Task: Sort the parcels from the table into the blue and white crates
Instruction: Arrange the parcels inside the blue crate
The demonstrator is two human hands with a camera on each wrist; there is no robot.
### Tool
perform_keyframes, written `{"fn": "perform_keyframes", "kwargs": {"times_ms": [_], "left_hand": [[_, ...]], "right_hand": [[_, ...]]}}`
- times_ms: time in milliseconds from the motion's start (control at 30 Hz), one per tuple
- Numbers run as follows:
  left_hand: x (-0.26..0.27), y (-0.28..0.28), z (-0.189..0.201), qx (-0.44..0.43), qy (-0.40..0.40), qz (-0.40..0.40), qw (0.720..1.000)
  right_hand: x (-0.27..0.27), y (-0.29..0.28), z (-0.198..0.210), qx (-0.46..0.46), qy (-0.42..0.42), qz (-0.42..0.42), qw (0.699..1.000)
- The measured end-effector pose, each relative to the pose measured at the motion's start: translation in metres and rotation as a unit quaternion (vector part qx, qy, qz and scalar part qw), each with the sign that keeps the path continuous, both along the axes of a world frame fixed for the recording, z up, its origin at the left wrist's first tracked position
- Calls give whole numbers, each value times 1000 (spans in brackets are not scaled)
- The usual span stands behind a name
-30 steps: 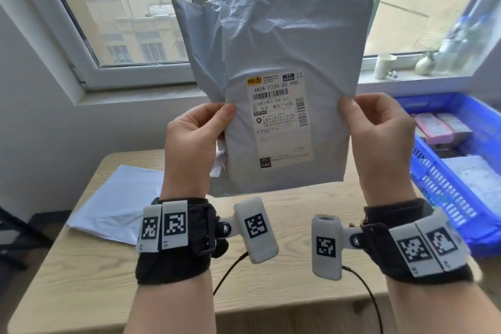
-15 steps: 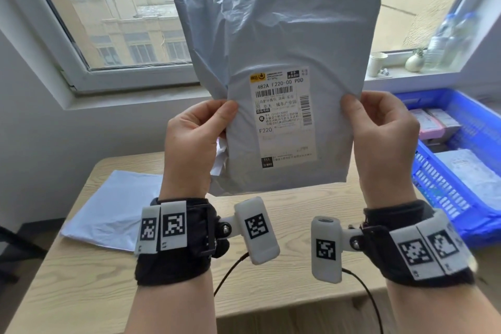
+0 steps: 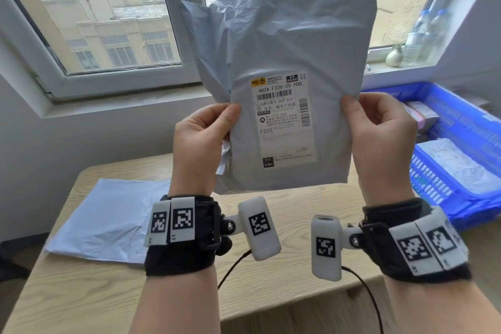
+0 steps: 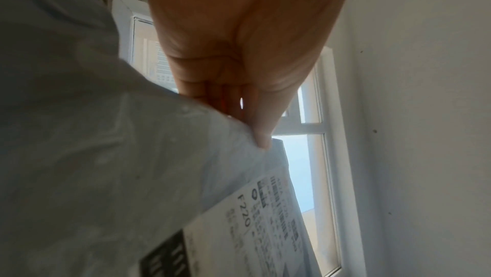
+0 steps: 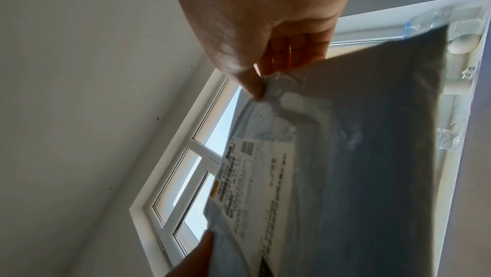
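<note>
Now the grey parcel [image 3: 282,62] is pinched upright at its side edges, between left hand [image 3: 198,144] and right hand [image 3: 385,141], label facing back.

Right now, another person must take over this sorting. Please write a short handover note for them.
Left hand and right hand: each pinches a side edge of the grey poly mailer, held upright above the table, label facing you.
Done: the blue crate on the right already holds several parcels.
Left: read the label and crate this mailer; a pale flat mailer lies on the table. White crate is not in view.
</note>
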State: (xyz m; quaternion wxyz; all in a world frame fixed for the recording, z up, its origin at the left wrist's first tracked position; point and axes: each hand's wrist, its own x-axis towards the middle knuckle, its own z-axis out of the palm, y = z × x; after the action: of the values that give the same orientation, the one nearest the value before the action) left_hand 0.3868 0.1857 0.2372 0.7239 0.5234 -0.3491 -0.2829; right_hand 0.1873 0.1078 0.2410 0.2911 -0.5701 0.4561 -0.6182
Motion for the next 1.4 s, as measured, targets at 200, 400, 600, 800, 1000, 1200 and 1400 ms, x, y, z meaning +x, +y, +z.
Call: {"fn": "perform_keyframes", "kwargs": {"times_ms": [200,400,600,800,1000,1200,1400], "left_hand": [[-11,-17,-24,54,-16,-31,998],[-41,-45,-48,106,-12,-109,988],[-101,-78,-66,161,-46,-192,967],[-183,-118,-83,190,-74,-229,952],[-290,-164,-104,223,-92,-242,940],[-391,-204,-120,235,-106,-255,932],[-461,-242,-138,245,-106,-249,931]], "right_hand": [[-15,-5,-26,37,54,-40,997],[-54,-5,-49,82,88,-86,989],[-115,-17,-68,126,107,-124,978],[-198,-44,-89,169,131,-144,966],[-307,-77,-108,216,140,-151,954],[-410,-113,-123,240,114,-154,952],[-478,-149,-138,237,111,-160,952]]}}
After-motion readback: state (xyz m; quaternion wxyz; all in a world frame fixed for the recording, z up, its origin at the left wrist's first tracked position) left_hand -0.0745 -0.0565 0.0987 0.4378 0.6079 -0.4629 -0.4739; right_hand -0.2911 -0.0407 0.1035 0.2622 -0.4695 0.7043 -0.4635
